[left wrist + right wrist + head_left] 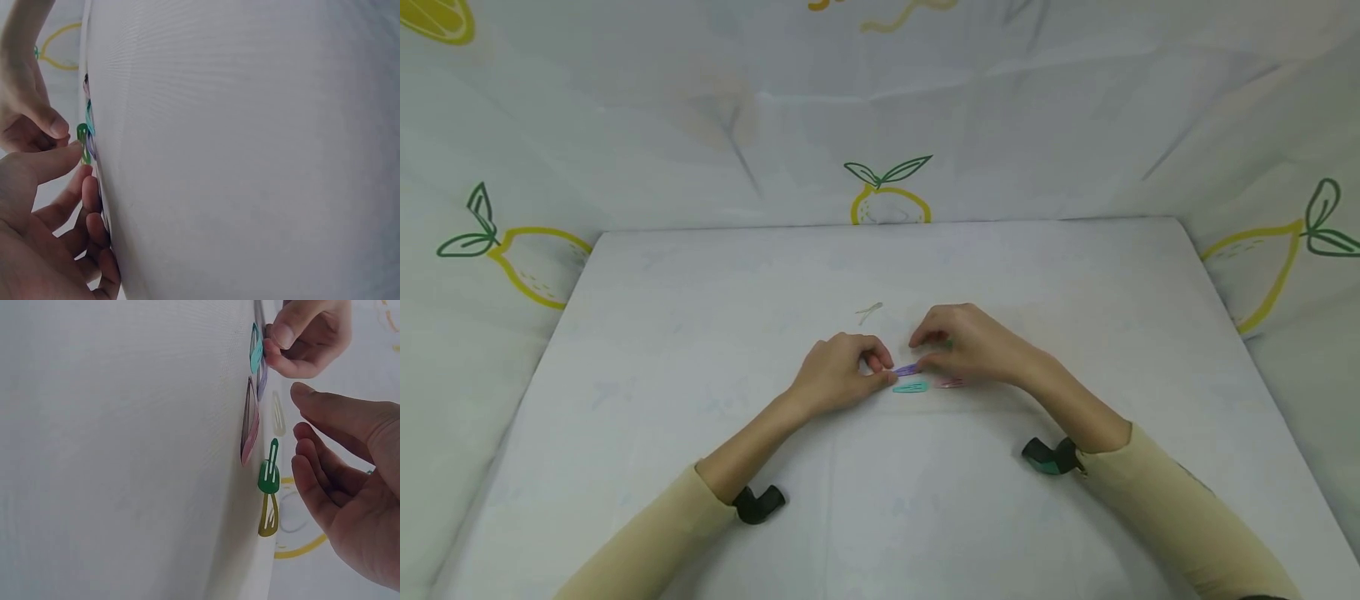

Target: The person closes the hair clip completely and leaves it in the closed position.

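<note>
In the head view my left hand (846,372) has its thumb and index fingertip at the left end of a purple hair clip (906,370), pinching it close over the table. My right hand (970,342) arches over the other end, thumb and fingers apart, nothing between them in the right wrist view. A teal hair clip (911,387) lies just nearer than the purple one. Beside it is a pink hair clip (249,422), partly under the right hand from above. A green hair clip (269,469) overlaps an olive-yellow one (267,519) near the right fingers.
A pale cream hair clip (870,312) lies farther back on the white table (700,292). White cloth walls with printed lemons (891,204) enclose the back and sides. Dark wrist devices (760,504) sit at both sleeve cuffs.
</note>
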